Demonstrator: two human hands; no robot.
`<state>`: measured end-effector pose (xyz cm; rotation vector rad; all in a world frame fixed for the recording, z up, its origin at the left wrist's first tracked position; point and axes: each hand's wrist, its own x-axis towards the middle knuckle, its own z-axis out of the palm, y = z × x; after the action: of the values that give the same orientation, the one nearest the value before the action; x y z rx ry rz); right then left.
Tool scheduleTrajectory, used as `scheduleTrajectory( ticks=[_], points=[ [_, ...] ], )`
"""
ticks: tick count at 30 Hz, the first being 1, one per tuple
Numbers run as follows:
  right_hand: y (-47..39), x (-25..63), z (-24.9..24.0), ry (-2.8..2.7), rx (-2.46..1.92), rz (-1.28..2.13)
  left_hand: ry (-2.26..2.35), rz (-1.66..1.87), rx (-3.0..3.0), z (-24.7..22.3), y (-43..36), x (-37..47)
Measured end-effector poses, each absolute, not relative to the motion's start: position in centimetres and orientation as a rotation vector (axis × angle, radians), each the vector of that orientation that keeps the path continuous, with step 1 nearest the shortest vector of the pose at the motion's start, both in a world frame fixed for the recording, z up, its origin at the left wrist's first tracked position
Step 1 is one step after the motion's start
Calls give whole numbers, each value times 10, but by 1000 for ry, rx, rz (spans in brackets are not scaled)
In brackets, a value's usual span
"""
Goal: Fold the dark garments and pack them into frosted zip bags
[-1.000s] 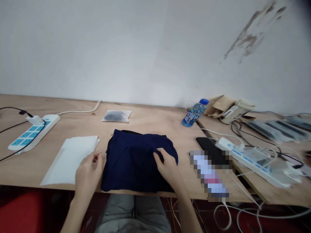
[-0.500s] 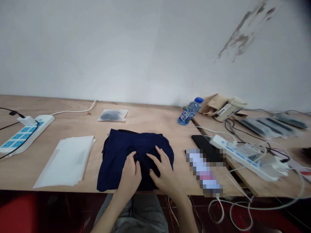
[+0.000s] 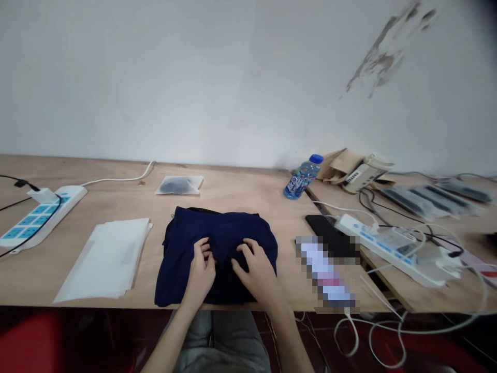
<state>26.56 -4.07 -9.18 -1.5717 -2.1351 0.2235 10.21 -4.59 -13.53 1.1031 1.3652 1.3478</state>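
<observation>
A dark blue cloth item [image 3: 182, 274] lies on the table at the front edge, its surface loosely wrinkled. A black edge and what looks like a small metal zip pull show at its upper left; I cannot tell whether it is a bag or folded clothing. Over its left middle rests my left hand [image 3: 202, 267], fingers bent and a little apart. My right hand [image 3: 258, 269] is over the right middle, with its fingers curved and spread. A dark fold of the cloth lies between the two hands. No separate object shows in either hand.
Translucent white sleeves [image 3: 104, 259] lie left, beside a power strip [image 3: 42, 220]. Behind is a small frosted packet [image 3: 179, 185]. To the right are a bottle [image 3: 303, 178], a pixelated phone [image 3: 326, 274], a black flat object [image 3: 330, 235], another power strip [image 3: 388, 251] and loose cables.
My left hand has shifted slightly left and its fingers have curled more. My right hand's fingers have bent and moved slightly left. The blue cloth has stayed in place.
</observation>
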Motion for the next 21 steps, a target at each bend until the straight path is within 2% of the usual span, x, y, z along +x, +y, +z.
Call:
scheduleTrajectory(
  ticks=[3, 9, 14, 21],
  points=[
    [-36, 260, -88, -2138, -1573, 154, 1383, 1370, 1128, -134, -46, 103],
    [-39, 262, -81, -2174, -1527, 291, 1426, 1351, 1153, -132, -42, 105],
    [-41, 257, -90, -2270, -1592, 212, 1499, 1323, 1170, -132, -40, 108],
    [-38, 258, -62, -1953, -1603, 340, 1478, 1345, 1151, -130, -42, 109]
  ],
)
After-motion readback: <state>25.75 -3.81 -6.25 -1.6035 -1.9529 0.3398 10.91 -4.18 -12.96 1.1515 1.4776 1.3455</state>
